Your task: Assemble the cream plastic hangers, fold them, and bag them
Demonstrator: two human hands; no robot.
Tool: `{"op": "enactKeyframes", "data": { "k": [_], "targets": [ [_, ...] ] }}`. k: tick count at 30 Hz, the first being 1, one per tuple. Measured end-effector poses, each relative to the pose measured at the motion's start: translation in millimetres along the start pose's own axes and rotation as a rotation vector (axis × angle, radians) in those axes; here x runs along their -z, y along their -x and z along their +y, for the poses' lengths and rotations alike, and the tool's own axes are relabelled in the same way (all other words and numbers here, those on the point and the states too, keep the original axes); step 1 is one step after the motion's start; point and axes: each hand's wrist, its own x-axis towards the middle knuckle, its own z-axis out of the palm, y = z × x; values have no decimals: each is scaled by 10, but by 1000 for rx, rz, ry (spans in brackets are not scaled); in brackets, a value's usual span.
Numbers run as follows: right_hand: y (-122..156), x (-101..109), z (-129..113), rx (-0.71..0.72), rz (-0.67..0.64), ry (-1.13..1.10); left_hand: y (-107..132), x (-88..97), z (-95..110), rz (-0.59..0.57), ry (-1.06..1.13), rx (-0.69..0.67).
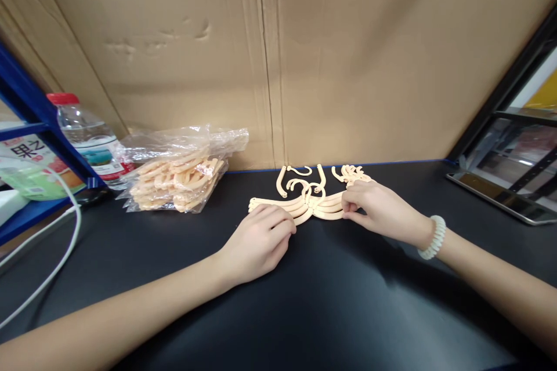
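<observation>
A stack of peach-coloured plastic hangers (313,202) lies on the dark tabletop, their curved arms fanned to both sides and the hooks bunched in the middle. My left hand (262,239) is closed, with bent fingers against the left arms of the stack; its fingertips are partly hidden. At the right arms, my right hand (378,207) pinches the ends between thumb and fingers. Just behind the stack lie a loose hook (300,173) and two short curved arms, one being the left hanger arm (281,182). More hooks (351,174) lie in a cluster behind my right hand.
A clear plastic bag (178,179) full of similar peach pieces sits at the back left. Beside it stand a red-capped water bottle (89,136) and a blue rack (41,127). A white cable (72,243) curves along the left. Cardboard (369,69) walls the back; a dark-framed stand (500,179) is at right.
</observation>
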Motion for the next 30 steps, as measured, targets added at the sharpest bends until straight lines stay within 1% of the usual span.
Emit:
{"op": "enactKeyframes", "data": {
  "k": [4, 8, 12, 16, 18, 20, 22, 24, 27, 30],
  "targets": [
    [2, 10, -25, 0, -21, 0, 14, -15, -12, 12, -10, -4],
    [-6, 36, -84, -32, -20, 6, 3, -20, -15, 29, -27, -9],
    [-12, 51, -98, -54, 18, -27, -8, -2, 3, 62, -71, -29],
    [-65, 78, -25, -97, 79, -77, -40, 49, 13, 68, -136, -20],
    [-143, 105, 22, -127, 78, -86, -93, 97, 2, 37, -160, 47],
    [-271, 136, 55, -131, 56, -88, -176, 155, -25, -43, -184, 178],
    [-448, 159, 68, -109, 24, -75, -279, 204, -75, -128, -208, 312],
    [-663, 163, 68, -90, -19, -45, -391, 221, -158, -173, -230, 401],
    [-1010, 118, 74, -83, -91, 30, -556, 172, -341, -208, -264, 517],
    [-1302, 6, 106, -106, -188, 101, -700, 64, -547, -275, -281, 632]
  ]
}}
